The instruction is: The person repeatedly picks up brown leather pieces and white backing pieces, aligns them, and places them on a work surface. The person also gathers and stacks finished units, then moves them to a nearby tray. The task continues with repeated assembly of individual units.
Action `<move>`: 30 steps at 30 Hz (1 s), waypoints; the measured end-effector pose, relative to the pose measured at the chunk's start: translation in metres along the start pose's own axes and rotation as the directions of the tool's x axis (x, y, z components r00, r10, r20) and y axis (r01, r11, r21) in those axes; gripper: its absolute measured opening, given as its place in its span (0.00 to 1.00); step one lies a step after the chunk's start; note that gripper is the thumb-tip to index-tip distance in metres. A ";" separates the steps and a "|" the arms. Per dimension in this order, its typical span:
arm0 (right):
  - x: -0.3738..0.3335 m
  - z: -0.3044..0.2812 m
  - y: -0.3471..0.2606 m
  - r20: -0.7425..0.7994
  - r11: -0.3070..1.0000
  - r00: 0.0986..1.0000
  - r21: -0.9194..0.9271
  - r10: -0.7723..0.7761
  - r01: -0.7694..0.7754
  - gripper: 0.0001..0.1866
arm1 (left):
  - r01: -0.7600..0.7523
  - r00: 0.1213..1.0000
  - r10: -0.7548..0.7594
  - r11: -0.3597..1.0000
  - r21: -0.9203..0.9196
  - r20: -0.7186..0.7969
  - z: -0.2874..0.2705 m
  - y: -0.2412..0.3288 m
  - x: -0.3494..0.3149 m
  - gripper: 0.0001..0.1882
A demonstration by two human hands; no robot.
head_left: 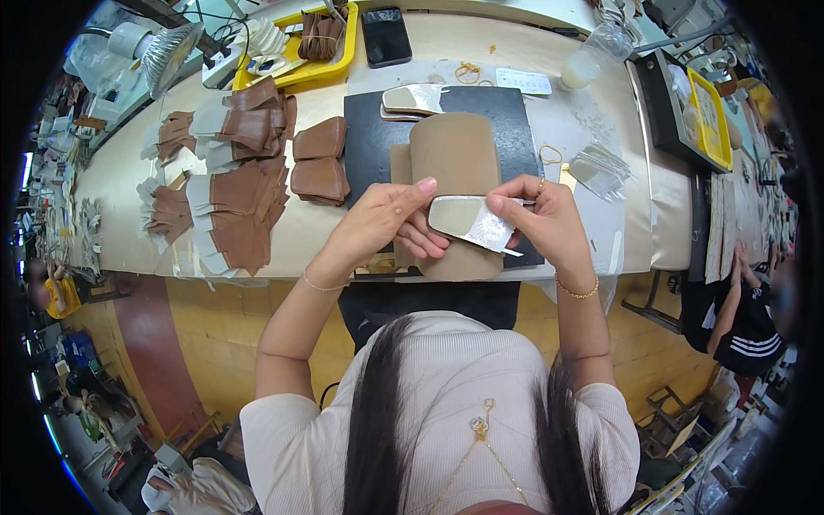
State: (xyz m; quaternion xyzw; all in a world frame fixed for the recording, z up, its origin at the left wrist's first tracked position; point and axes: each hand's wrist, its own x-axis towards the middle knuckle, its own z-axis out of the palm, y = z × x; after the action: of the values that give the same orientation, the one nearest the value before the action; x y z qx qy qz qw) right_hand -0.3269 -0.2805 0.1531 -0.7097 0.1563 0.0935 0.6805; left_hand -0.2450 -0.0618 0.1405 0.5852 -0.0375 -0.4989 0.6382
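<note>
My right hand [541, 210] pinches the right end of a small flat leather piece [453, 213]. This piece is beige on one part and shiny silver-white on the other, with a narrow strip at its lower right corner. At its left edge is my left hand [390, 221], thumb raised apart from the curled fingers; whether those fingers touch the piece is hard to tell. Beneath both hands a tan, rounded block [453, 146] lies on a black mat [506, 112]. Similar beige-and-silver pieces [412, 99] are stacked at the mat's far edge.
Brown leather pieces [245, 215] lie in fanned stacks to the left, with two smaller piles [319, 163] beside the mat. Silvery pieces [601, 169] sit to the right. Farther back are a yellow tray [350, 53], a phone [386, 37], a clear bottle [592, 60] and a lamp [170, 60].
</note>
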 end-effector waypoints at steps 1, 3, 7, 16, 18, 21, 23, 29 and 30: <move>0.000 0.000 0.000 0.006 1.000 1.000 -0.002 0.003 -0.003 0.11 | 0.005 1.000 -0.005 1.000 -0.001 0.000 0.000 0.000 0.000 0.31; 0.000 0.000 0.001 0.004 1.000 1.000 -0.015 0.008 -0.008 0.11 | 0.011 1.000 -0.011 1.000 -0.006 -0.001 0.000 0.000 0.001 0.31; 0.001 0.001 0.002 0.010 1.000 1.000 -0.016 0.020 -0.020 0.11 | 0.001 1.000 -0.001 1.000 0.002 -0.011 0.001 0.000 0.003 0.29; 0.002 0.001 0.003 0.008 0.999 1.000 -0.032 0.026 -0.026 0.11 | 0.005 1.000 -0.005 1.000 0.003 0.015 0.000 0.000 0.003 0.24; 0.002 0.001 0.003 -0.012 0.997 0.999 -0.063 0.041 -0.042 0.10 | -0.011 1.000 0.011 1.000 -0.009 0.019 0.000 -0.001 0.004 0.19; 0.003 0.000 0.008 0.002 0.999 1.000 -0.031 0.018 -0.018 0.10 | 0.007 1.000 -0.007 1.000 0.011 0.008 0.000 -0.004 0.005 0.14; 0.004 -0.002 0.016 -0.027 0.997 0.999 -0.073 -0.027 0.025 0.12 | 0.000 1.000 0.000 0.999 0.041 -0.006 0.000 -0.006 0.005 0.12; 0.016 0.000 0.053 -0.093 0.993 0.991 0.064 -0.098 0.104 0.17 | -0.024 0.998 0.029 0.995 0.100 -0.054 0.001 -0.011 0.006 0.11; 0.015 0.000 0.054 -0.120 0.997 0.993 0.074 -0.011 0.020 0.17 | -0.027 0.997 0.034 0.995 0.101 -0.071 0.002 -0.012 0.006 0.11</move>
State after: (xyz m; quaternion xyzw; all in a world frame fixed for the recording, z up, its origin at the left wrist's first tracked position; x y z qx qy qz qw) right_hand -0.3317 -0.2834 0.0977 -0.6893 0.1945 0.0398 0.6967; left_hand -0.2501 -0.0655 0.1283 0.6334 -0.0483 -0.4650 0.6166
